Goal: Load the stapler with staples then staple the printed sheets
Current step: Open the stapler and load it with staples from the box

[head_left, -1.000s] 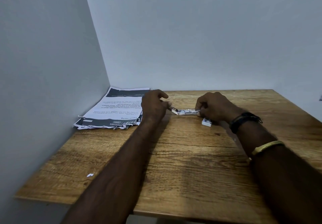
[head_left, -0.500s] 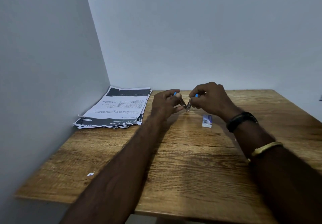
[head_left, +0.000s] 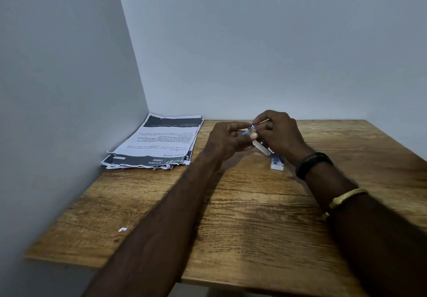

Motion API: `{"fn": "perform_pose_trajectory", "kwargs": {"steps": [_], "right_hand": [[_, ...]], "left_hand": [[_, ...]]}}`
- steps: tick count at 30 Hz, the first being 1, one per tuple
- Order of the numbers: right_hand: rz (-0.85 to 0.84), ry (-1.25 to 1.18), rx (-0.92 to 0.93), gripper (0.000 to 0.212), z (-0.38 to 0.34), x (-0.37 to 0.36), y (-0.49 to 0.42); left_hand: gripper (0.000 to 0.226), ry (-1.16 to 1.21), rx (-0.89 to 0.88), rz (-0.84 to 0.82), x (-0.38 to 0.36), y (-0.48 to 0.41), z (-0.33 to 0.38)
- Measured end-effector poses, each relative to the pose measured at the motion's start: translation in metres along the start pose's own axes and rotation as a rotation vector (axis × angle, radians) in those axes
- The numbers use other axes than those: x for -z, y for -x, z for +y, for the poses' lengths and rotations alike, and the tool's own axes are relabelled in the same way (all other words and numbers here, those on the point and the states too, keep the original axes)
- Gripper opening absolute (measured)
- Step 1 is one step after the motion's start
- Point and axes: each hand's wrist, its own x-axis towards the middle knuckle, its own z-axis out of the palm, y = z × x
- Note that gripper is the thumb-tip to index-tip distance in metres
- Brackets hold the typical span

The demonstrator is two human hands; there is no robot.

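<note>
Both hands hold a small white and blue stapler [head_left: 260, 145] just above the wooden table [head_left: 254, 215]. My left hand [head_left: 227, 140] pinches its upper, blue-tipped end. My right hand [head_left: 280, 134] grips it from the right, and the white body slants down toward the table below my fingers. Whether the stapler is hinged open is hard to tell. A small white and blue staple box [head_left: 277, 163] lies on the table under my right wrist. The printed sheets [head_left: 159, 144] lie stacked in the far left corner against the wall.
Walls close the table on the left and at the back. A small white paper scrap [head_left: 122, 229] lies near the front left edge. My right forearm wears a black band [head_left: 312, 163] and a yellow bangle [head_left: 346, 196].
The stapler lay on the table a second ago with both hands on it. Both hands have lifted it and tilted it more upright, uncovering the staple box.
</note>
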Motion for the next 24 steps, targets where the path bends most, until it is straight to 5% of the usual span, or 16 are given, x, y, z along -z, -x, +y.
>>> {"fn": "perform_pose_trajectory", "kwargs": {"steps": [11,16,24], "right_hand": [[-0.407,-0.377,-0.191,0.018,0.001,0.009,0.0],[-0.387,-0.444,-0.253,0.043,0.001,0.004,0.001],[-0.416,-0.47,-0.415,0.017,0.001,0.005,0.0]], "left_hand": [[0.031,-0.129,0.021,0.166,0.009,-0.009,-0.005],[0.037,-0.196,0.142,0.211,0.009,-0.011,-0.007],[0.044,0.046,0.28,0.2,0.001,-0.006,-0.005]]}}
